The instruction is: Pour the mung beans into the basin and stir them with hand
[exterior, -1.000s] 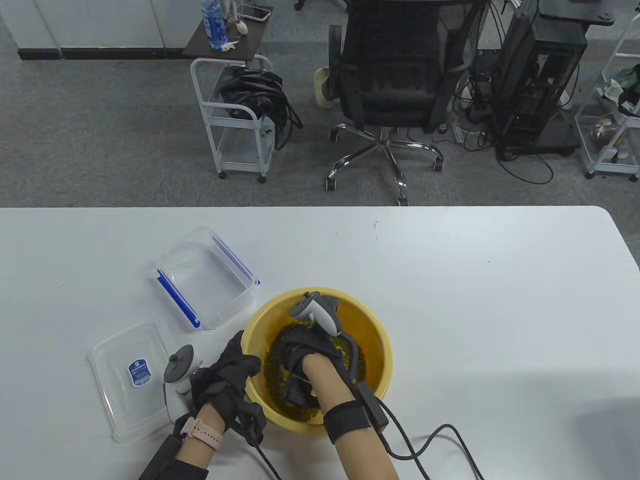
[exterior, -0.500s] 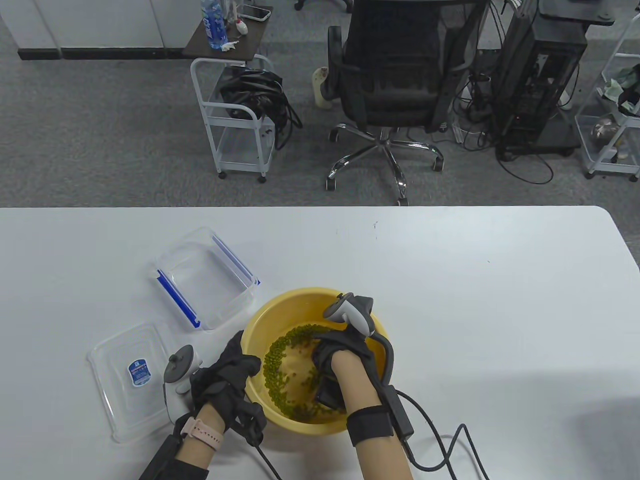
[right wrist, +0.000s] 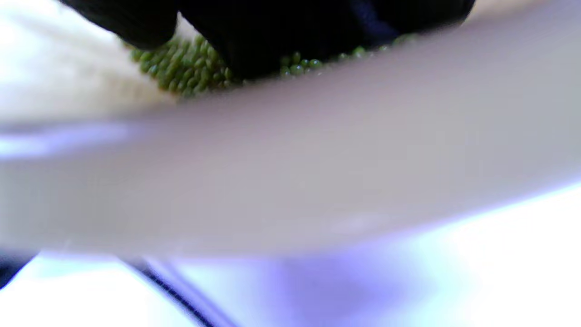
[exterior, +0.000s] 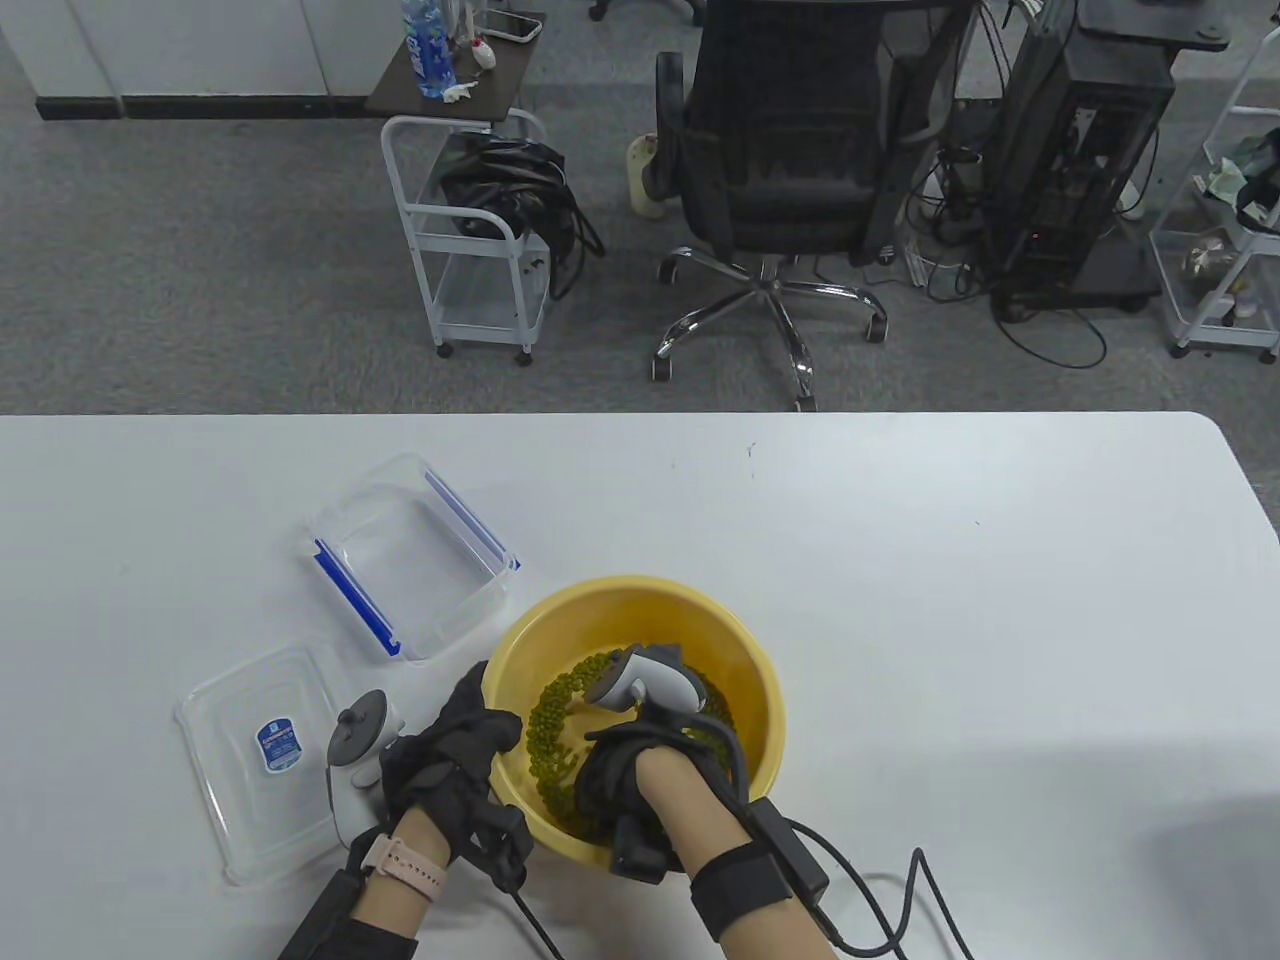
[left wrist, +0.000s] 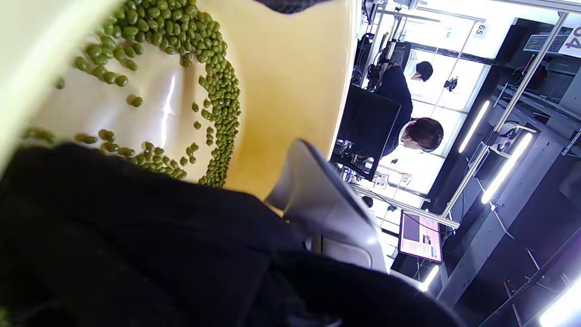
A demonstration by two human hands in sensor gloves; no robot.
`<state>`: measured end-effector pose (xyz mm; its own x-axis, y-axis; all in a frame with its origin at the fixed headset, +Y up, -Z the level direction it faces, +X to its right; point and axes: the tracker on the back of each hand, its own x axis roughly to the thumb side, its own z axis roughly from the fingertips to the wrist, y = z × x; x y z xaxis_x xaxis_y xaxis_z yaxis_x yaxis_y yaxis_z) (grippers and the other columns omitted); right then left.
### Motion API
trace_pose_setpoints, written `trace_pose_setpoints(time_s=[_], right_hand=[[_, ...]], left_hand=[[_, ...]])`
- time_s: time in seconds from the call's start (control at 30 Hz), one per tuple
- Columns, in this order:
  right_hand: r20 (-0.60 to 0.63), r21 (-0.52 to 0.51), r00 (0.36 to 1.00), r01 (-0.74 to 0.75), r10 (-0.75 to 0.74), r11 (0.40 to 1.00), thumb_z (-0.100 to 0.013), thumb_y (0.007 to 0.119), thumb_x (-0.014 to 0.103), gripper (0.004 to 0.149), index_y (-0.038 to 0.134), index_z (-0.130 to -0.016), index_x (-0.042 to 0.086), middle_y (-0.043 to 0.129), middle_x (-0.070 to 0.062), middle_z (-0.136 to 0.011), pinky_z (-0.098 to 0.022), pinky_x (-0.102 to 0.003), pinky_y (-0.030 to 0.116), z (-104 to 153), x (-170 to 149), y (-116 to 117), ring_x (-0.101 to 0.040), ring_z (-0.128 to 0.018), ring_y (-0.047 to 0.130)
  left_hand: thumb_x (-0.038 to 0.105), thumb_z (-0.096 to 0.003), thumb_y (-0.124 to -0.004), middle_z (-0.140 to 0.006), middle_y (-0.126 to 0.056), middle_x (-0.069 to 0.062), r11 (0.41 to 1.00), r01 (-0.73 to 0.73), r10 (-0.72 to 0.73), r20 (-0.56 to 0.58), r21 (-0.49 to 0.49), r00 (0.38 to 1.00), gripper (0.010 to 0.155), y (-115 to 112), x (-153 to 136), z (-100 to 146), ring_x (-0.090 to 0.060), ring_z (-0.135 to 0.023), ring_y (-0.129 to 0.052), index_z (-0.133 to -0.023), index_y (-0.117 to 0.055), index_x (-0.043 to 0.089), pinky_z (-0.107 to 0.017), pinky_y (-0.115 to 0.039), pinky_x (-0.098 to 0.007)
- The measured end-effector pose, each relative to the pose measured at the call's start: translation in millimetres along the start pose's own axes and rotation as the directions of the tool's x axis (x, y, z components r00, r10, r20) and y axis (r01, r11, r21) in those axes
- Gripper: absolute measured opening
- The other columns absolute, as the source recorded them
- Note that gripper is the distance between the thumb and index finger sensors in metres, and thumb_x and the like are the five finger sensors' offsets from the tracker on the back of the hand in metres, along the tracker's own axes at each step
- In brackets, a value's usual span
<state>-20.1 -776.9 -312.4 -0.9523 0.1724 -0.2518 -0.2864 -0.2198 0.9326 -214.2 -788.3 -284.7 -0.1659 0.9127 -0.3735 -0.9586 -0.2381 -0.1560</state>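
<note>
Table view: left hand (exterior: 450, 755) grips basin (exterior: 740, 640) rim. Left wrist view only: bare patches among beans (left wrist: 218, 91). Right hand (exterior: 625, 765) in beans, grip unclear.

**Readable markings**

In the left wrist view, small hanging signs (left wrist: 480, 30) up on the background frame carry "65" and a cropped "04". The blue label (exterior: 279, 746) on the clear lid (exterior: 240, 800) is too small to read.

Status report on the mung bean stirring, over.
Left hand grips yellow basin rim. Right hand down in mung beans, fingers hidden. Nothing in the way.
</note>
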Motion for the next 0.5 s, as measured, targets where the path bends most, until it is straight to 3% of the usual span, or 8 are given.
trace_pose_setpoints(time_s=[0.13,0.2,0.37,0.5], right_hand=[[0.106,0.008,0.991,0.083,-0.083,0.997,-0.041,0.062,0.048,0.053,0.049,-0.087,0.026,0.036,-0.006,-0.091,-0.063,-0.052,0.043,-1.7,17.1,-3.4,-0.036,-0.082,0.042],[0.111,-0.016,0.984,0.141,-0.138,0.99,-0.042,0.06,0.048,0.052,0.04,-0.089,0.039,0.024,0.01,-0.097,-0.071,-0.043,0.033,-4.0,22.2,-9.2,-0.023,-0.086,0.032],[0.056,-0.206,0.974,0.228,-0.222,0.952,-0.041,0.059,0.051,0.052,0.035,-0.087,0.047,0.014,0.021,-0.097,-0.075,-0.036,0.022,-9.8,20.3,-40.6,-0.014,-0.09,0.022],[-0.029,-0.398,0.972,0.203,-0.234,0.895,-0.04,0.059,0.052,0.055,0.035,-0.088,0.043,0.015,0.017,-0.097,-0.072,-0.038,0.025,-7.3,-0.1,-58.4,-0.017,-0.09,0.02]], left_hand=[[0.004,-0.0463,-0.067,-0.109,-0.025,-0.027,1.0,-0.002,0.002,0.0,0.0,1.0,0.074,0.0,-0.2,0.1,-0.053,-0.099,-0.03,-0.108,-0.025,0.006,-0.066,-0.038,-0.063],[0.004,-0.0463,-0.067,-0.109,-0.025,-0.026,1.0,-0.004,0.004,0.0,-0.003,1.0,0.074,0.0,-0.2,0.1,-0.053,-0.099,-0.03,-0.107,-0.025,0.006,-0.066,-0.038,-0.063],[0.005,-0.0465,-0.066,-0.108,-0.025,-0.026,1.0,-0.01,0.01,0.007,0.003,1.0,0.074,-0.6,-0.9,0.5,-0.053,-0.099,-0.03,-0.107,-0.025,0.006,-0.066,-0.038,-0.063],[0.005,-0.0463,-0.067,-0.109,-0.025,-0.026,1.0,-0.009,0.009,0.009,0.011,1.0,0.074,-0.5,-1.1,0.3,-0.053,-0.099,-0.03,-0.107,-0.025,0.006,-0.066,-0.038,-0.063]])
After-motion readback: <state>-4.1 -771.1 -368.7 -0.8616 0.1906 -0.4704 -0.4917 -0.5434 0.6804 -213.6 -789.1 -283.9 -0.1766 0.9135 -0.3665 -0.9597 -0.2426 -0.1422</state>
